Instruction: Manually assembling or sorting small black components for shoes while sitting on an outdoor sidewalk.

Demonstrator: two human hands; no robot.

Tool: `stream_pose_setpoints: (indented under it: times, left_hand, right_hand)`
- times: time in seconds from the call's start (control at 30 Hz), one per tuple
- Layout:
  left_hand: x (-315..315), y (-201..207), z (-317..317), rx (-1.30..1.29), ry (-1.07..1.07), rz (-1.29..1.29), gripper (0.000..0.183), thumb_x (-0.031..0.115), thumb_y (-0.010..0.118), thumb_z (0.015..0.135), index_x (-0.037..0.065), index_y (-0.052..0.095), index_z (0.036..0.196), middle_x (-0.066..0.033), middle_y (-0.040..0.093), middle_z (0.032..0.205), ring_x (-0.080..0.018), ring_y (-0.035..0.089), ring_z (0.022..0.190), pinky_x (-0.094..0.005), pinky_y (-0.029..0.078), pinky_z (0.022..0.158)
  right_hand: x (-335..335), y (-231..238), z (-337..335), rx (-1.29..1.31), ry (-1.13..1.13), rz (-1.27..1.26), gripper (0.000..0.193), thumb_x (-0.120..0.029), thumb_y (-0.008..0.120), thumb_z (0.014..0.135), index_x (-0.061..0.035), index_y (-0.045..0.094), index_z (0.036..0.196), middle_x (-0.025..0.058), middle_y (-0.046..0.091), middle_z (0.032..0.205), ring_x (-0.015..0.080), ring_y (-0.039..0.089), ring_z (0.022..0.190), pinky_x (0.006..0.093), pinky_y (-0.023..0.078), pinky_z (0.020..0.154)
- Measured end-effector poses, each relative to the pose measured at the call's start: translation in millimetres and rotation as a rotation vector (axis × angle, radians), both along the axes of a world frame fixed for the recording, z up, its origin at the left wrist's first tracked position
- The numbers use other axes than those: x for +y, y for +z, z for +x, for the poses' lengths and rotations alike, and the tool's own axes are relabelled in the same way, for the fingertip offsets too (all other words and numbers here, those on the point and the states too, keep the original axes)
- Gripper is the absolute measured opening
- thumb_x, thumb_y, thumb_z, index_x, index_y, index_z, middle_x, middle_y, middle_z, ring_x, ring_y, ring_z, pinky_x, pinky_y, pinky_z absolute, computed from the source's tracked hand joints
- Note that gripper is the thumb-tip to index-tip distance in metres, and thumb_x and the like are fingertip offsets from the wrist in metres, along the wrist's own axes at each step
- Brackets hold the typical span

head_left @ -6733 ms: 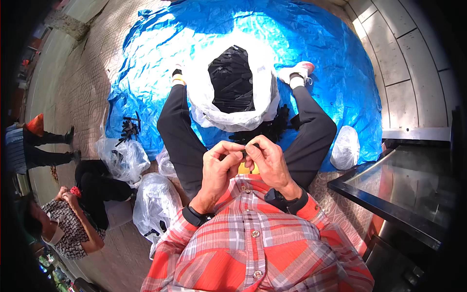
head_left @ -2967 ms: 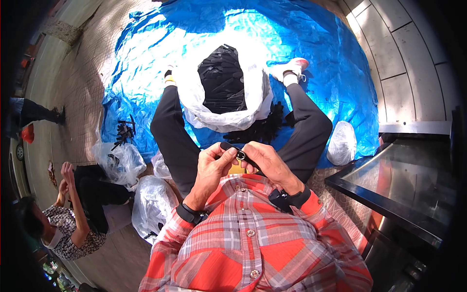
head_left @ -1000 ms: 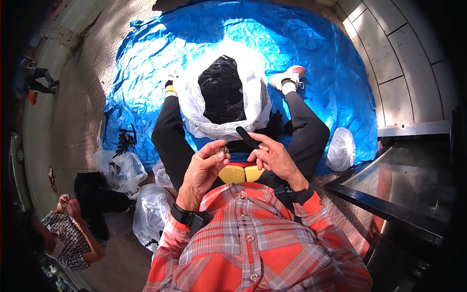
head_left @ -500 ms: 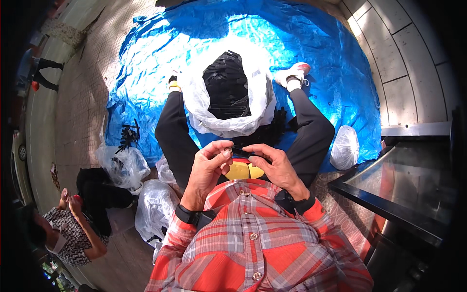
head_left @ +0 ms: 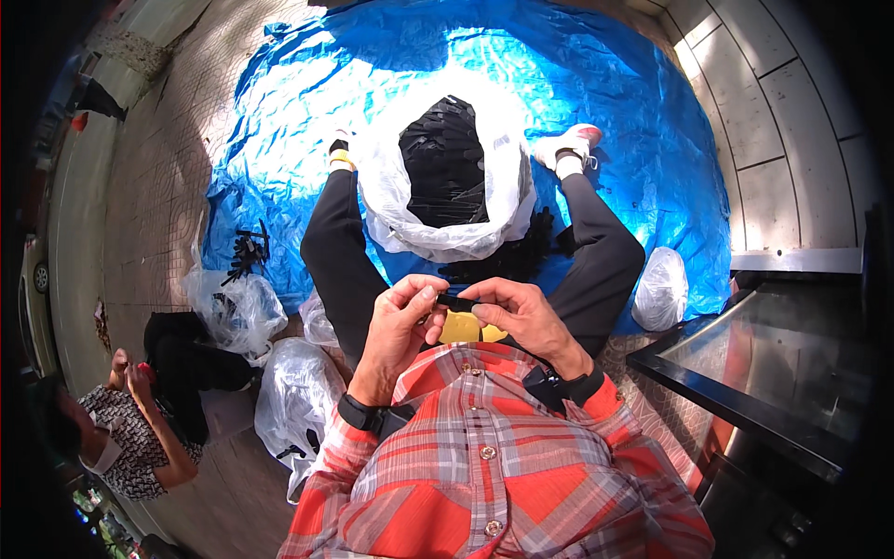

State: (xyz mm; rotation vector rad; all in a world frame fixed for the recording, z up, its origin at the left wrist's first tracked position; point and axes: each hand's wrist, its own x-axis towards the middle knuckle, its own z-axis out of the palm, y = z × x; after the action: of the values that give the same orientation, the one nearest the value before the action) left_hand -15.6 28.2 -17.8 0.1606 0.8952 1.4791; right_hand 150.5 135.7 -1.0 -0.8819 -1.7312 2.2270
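Between my two hands, in front of my belly, is a small narrow black strip [head_left: 455, 303]; its exact kind I cannot make out. My left hand [head_left: 399, 321] pinches its left end between thumb and fingers. The right end sits in the closed fingertips of my right hand [head_left: 523, 317]. Just beyond the hands stands a white plastic bag [head_left: 510, 191] with its mouth wide, full of similar black strips [head_left: 442, 158]. More loose black strips [head_left: 526, 244] lie on the sheet beside the bag, partly hidden by it. Below the held strip a yellow surface [head_left: 461, 326] shows.
A blue tarp [head_left: 633, 177] spreads under my outstretched legs. To the left lie black strips [head_left: 248, 253] and clear plastic bags [head_left: 296, 391]; a seated person [head_left: 140, 438] works there. At right are a tied white bag [head_left: 661, 289] and a black-framed glass case [head_left: 754, 345].
My right fingers have shifted slightly along the black strip, and less of it shows past them. Both hands stay close together. The view has tilted a little.
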Motion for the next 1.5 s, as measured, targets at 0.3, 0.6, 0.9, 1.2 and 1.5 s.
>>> stream_pose_setpoints:
  times: [0.3, 0.6, 0.9, 1.2, 1.5]
  left_hand:
    - [-7.3, 7.9, -0.3, 0.116, 0.047, -0.023, 0.023, 0.007, 0.058, 0.085, -0.002, 0.056, 0.105, -0.0097, 0.060, 0.074, -0.0130, 0.058, 0.057, -0.0211, 0.048, 0.052]
    - [-9.5, 14.7, 1.6, 0.104, 0.074, 0.018, 0.027, 0.002, 0.061, 0.081, -0.004, 0.058, 0.107, -0.0103, 0.062, 0.075, -0.0145, 0.060, 0.060, -0.0237, 0.051, 0.058]
    - [-14.5, 15.2, 5.4, 0.385, -0.076, 0.030, 0.028, 0.002, 0.068, 0.075, 0.000, 0.063, 0.103, -0.0032, 0.063, 0.084, -0.0065, 0.057, 0.070, -0.0183, 0.047, 0.063]
    - [-13.7, 22.0, 8.8, 0.481, -0.010, -0.038, 0.019, -0.003, 0.068, 0.073, -0.001, 0.061, 0.090, 0.0005, 0.058, 0.073, -0.0014, 0.045, 0.054, -0.0147, 0.033, 0.046]
    - [-16.5, 18.3, 16.7, 0.497, -0.017, 0.039, 0.017, -0.001, 0.070, 0.073, 0.000, 0.062, 0.088, 0.0014, 0.058, 0.075, -0.0010, 0.049, 0.061, -0.0137, 0.038, 0.052]
  right_hand:
    - [-3.8, 4.9, -3.2, 0.023, -0.017, -0.016, 0.022, -0.010, 0.057, 0.085, -0.0014, 0.059, 0.105, -0.0003, 0.056, 0.077, 0.0053, 0.051, 0.070, 0.0201, 0.042, 0.063]
    - [-2.5, 7.3, 0.4, -0.004, 0.009, 0.011, 0.023, -0.009, 0.056, 0.085, -0.0009, 0.059, 0.106, 0.0010, 0.057, 0.078, 0.0067, 0.052, 0.070, 0.0207, 0.043, 0.064]
    - [-10.1, 6.0, -5.5, 0.057, 0.019, 0.008, 0.021, -0.007, 0.057, 0.084, 0.0007, 0.057, 0.104, 0.0025, 0.058, 0.079, 0.0077, 0.053, 0.072, 0.0225, 0.044, 0.067]
    - [-3.1, 13.4, -4.9, -0.066, 0.101, -0.008, 0.016, -0.011, 0.057, 0.085, 0.0037, 0.056, 0.091, 0.0021, 0.057, 0.072, 0.0053, 0.052, 0.065, 0.0212, 0.042, 0.058]
    - [-2.8, 12.0, -10.0, -0.001, 0.109, -0.138, 0.013, -0.010, 0.057, 0.084, 0.0014, 0.056, 0.089, 0.0020, 0.056, 0.075, 0.0063, 0.052, 0.067, 0.0214, 0.042, 0.059]
